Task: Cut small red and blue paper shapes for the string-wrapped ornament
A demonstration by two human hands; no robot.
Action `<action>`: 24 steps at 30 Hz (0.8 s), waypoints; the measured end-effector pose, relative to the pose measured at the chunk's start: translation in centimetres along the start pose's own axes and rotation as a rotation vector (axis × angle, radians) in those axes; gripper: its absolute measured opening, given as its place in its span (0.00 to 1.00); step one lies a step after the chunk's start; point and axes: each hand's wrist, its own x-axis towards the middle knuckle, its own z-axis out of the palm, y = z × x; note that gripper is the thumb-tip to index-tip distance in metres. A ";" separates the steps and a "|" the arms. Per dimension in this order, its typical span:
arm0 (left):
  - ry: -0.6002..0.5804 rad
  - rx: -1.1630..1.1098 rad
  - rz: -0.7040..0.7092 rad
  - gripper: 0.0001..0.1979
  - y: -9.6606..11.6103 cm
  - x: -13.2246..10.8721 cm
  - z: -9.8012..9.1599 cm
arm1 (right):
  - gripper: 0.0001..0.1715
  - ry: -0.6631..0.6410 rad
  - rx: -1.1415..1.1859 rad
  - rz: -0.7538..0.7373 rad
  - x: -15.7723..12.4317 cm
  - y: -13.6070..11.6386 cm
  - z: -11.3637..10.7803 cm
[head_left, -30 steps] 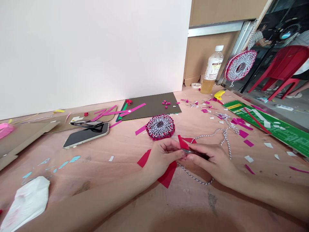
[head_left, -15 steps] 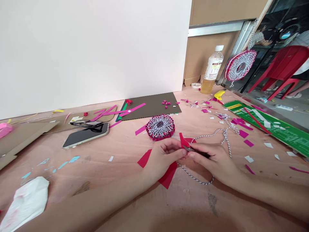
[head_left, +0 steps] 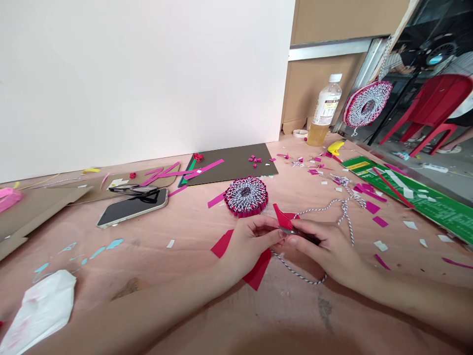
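My left hand (head_left: pixel 254 241) pinches a piece of red paper (head_left: pixel 281 216) between thumb and fingers, and fine slits show along the paper's lower right edge. My right hand (head_left: pixel 327 244) is closed on a small dark metal tool (head_left: pixel 305 235) with a thin tip. That tip meets the paper's lower edge; whether it is snips or tweezers I cannot tell. More red paper (head_left: pixel 258 271) lies partly hidden under my left hand. Just beyond my hands rests a round ornament (head_left: pixel 246 196) of black-and-white cord with a magenta rim. Striped cord (head_left: pixel 301 277) loops beneath my right hand.
A phone (head_left: pixel 133 207) and eyeglasses (head_left: pixel 135 189) lie left, near a crumpled tissue (head_left: pixel 42 308). A dark board (head_left: pixel 232 167) sits behind the ornament. At right are a bottle (head_left: pixel 325 111), a yellow tool (head_left: pixel 335 147), a green board (head_left: pixel 414 190) and scattered paper scraps (head_left: pixel 380 221).
The red paper has turned slightly and shows more of its slit edge by the tool's tip. Both hands stay almost in place. The view has shifted slightly.
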 end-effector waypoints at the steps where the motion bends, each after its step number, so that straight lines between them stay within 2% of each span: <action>1: 0.000 0.005 -0.003 0.05 0.0 0.0 0.0 | 0.11 0.003 -0.009 -0.003 0.0 0.0 0.0; 24: -0.019 -0.007 0.018 0.05 -0.3 0.2 -0.2 | 0.11 0.008 0.023 -0.003 0.0 0.1 -0.1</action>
